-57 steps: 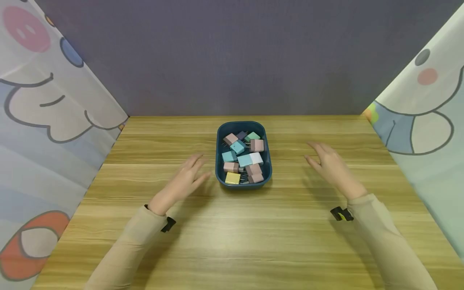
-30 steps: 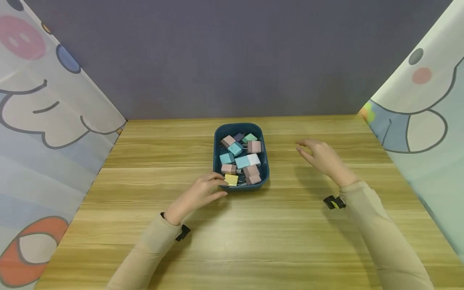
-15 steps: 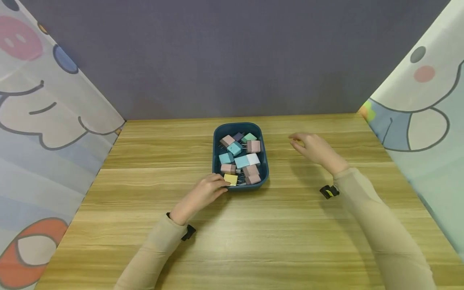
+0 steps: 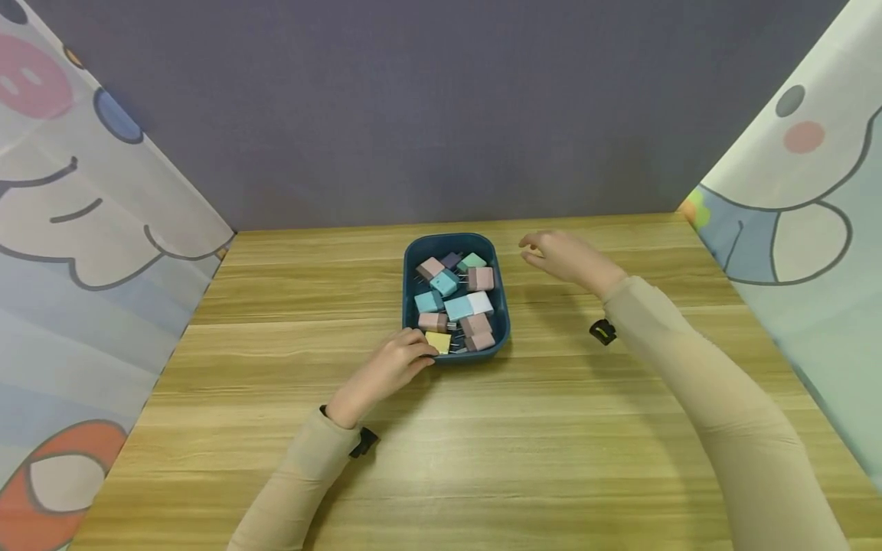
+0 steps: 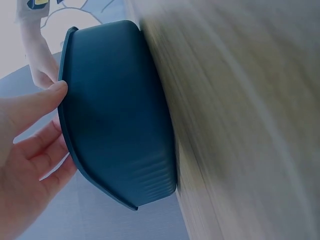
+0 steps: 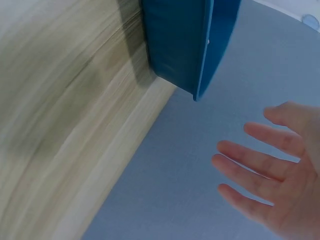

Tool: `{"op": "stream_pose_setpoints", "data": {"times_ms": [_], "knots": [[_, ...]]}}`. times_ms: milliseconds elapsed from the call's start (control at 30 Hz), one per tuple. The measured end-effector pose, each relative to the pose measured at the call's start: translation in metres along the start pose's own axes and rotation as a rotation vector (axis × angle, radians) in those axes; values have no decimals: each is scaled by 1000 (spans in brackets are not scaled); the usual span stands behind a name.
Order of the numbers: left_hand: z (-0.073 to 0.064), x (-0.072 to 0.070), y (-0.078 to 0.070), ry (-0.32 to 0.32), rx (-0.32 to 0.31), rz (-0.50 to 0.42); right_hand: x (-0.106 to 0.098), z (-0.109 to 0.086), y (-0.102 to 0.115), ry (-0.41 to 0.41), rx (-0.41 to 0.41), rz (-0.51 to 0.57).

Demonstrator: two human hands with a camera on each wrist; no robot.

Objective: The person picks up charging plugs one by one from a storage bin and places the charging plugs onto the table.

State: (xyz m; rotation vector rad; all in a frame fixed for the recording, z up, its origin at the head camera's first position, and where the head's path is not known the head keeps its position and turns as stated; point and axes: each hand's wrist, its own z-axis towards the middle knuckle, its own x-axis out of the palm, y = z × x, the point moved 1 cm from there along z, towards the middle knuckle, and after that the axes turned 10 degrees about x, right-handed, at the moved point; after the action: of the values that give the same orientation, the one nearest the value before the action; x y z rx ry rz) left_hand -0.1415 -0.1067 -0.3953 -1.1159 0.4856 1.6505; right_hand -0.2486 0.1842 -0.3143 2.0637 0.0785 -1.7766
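A dark blue plastic bin (image 4: 482,357) stands on the wooden table, holding several charger plugs in pink, light blue, white, green and dark blue. My left hand (image 4: 393,363) grips the near left corner of its rim. In the left wrist view the thumb (image 5: 45,100) presses the outside of the rim while the other fingers reach over to the inner side. A yellow charger plug (image 4: 437,341) lies in the bin close to those fingertips. My right hand (image 4: 565,256), its fingers relaxed, hovers to the right of the bin's far end, apart from it and holding nothing.
The wooden table (image 4: 551,428) runs back to a dark grey panel (image 4: 441,107). Cartoon-printed curtains (image 4: 41,306) hang on both sides. A black strap device (image 4: 603,331) sits at the right wrist, another at the left.
My left hand has moved right, from beside the bin onto its near left rim. My right hand has moved left and farther away, closer to the bin's far end. The bin stays in place.
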Motion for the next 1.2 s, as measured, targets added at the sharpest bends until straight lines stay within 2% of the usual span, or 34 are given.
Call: {"op": "stream_pose_setpoints", "data": {"times_ms": [133,233,367,467,600,700,933,1200], "knots": [[1,0,-1,11,-9,12,-1,9,11,56,-12,-63],[1,0,-2,20,-17,12,1,15,19,67,-29,-112],[1,-2,-2,32,-28,6,6,21,31,84,-57,-126],[2,-3,-3,43,-31,4,11,26,41,125,-85,-144],[3,-3,-4,62,-36,0,18,32,52,187,-101,-225],[4,-4,-5,77,-45,-4,23,37,58,214,-92,-268],[7,-7,-7,88,-66,-12,32,47,67,232,-89,-249],[8,-10,-9,111,-77,-9,39,58,70,240,-127,-308]]}}
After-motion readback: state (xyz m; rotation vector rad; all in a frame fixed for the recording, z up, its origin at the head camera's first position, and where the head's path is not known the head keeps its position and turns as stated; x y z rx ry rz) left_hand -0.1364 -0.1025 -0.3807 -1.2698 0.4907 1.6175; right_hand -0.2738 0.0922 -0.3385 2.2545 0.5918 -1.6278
